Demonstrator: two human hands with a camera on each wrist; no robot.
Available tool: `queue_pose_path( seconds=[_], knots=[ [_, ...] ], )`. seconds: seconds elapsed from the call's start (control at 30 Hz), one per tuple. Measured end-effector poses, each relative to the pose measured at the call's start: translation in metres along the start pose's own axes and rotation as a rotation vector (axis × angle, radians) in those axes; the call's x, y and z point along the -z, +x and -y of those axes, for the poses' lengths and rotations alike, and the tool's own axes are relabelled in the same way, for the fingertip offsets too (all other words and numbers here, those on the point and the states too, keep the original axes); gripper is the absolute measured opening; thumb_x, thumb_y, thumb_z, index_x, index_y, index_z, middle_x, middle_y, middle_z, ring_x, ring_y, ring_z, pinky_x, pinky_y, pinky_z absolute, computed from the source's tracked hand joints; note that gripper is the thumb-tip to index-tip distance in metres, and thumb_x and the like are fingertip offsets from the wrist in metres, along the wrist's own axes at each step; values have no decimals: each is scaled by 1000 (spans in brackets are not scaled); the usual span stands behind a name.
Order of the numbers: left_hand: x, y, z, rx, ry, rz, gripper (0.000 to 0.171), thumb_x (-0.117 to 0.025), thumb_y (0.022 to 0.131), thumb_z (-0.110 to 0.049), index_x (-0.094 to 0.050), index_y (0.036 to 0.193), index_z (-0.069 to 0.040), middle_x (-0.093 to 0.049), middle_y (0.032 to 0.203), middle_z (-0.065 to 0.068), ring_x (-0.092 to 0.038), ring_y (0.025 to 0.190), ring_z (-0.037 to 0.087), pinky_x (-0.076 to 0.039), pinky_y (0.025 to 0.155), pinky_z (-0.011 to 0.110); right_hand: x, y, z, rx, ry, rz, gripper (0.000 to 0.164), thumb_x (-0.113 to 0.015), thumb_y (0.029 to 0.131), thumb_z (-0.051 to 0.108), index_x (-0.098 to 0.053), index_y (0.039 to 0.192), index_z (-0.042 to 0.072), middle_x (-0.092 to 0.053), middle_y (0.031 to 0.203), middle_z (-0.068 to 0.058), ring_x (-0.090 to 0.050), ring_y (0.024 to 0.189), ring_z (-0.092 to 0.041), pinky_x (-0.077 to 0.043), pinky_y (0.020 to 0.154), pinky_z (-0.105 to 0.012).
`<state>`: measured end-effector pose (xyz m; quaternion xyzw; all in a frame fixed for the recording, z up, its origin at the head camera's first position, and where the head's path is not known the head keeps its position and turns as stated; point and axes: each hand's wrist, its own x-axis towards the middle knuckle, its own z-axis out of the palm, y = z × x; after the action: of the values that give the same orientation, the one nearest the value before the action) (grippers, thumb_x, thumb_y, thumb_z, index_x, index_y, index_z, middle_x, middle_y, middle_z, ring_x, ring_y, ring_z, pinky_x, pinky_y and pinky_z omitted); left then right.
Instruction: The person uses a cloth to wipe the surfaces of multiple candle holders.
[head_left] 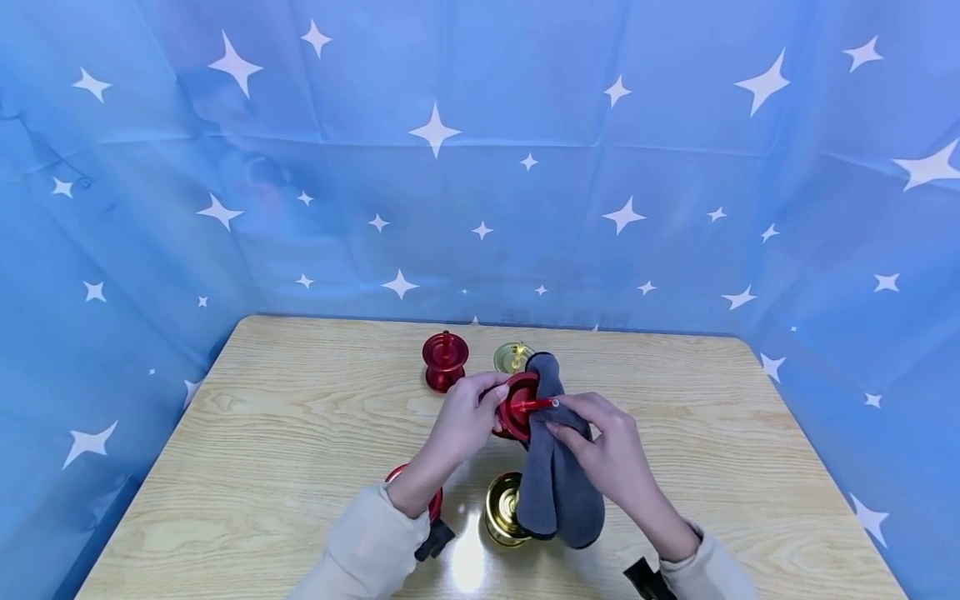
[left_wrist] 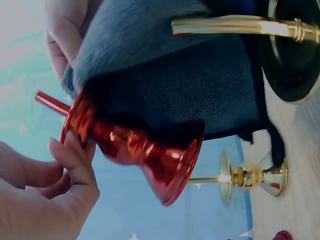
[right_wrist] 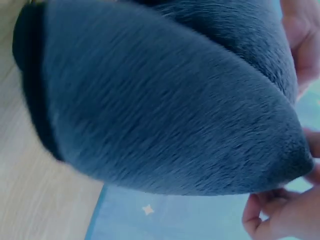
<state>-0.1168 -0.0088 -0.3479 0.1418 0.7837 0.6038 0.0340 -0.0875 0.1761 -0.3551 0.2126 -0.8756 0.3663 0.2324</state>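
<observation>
My left hand (head_left: pixel 465 417) pinches the dish rim of a shiny red candle holder (left_wrist: pixel 122 145), raised above the table and tipped onto its side. A thin red tube sticks out of the middle of the dish, and its waisted foot flares at the other end. With thumb and fingers, my right hand (head_left: pixel 611 450) pinches a thick grey cloth (head_left: pixel 558 492) by the dish and tube. The cloth drapes along one side of the holder and hangs down below it. In the right wrist view, cloth hides the holder.
Behind my hands stand a second red holder (head_left: pixel 445 354) and a pale gold one (head_left: pixel 513 358). Close to the cloth's lower end is a brighter gold holder (head_left: pixel 495 533). Another red holder (head_left: pixel 435 504) is partly covered by my left forearm. A starry blue curtain (head_left: pixel 525 208) surrounds the wooden table (head_left: pixel 262 467).
</observation>
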Motion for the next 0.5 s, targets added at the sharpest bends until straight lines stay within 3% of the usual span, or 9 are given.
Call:
queue_pose_path(
  seconds=[0.13,0.27,0.37,0.5],
  knots=[
    [3,1,-3,-47,72,89,24,-47,93,-1,-61,111,6,-62,96,16,-59,81,29,-47,67,29,6,6,-3,64,26,31,39,-75,60,-16,-70,92,6,-64,90,-3,-61,80,-19,-49,61,-29],
    [4,3,-6,-34,14,153,26,-45,95,-4,-59,115,5,-60,105,17,-58,80,27,-49,69,34,11,12,-3,73,38,48,42,-73,60,-20,-70,92,7,-64,91,-2,-61,82,-20,-51,66,-32],
    [4,4,-5,15,-131,165,28,-47,95,-8,-56,119,4,-59,107,17,-58,76,23,-51,68,32,13,14,-3,-20,61,42,37,-72,65,-16,-69,94,7,-66,92,-3,-62,84,-19,-51,67,-29],
    [3,2,-5,77,-289,182,36,-59,88,-3,-52,122,3,-57,113,16,-57,99,23,-50,80,30,15,12,-2,-233,117,8,28,-71,74,-5,-68,100,5,-66,97,-8,-60,85,-15,-50,66,-22]
  ],
)
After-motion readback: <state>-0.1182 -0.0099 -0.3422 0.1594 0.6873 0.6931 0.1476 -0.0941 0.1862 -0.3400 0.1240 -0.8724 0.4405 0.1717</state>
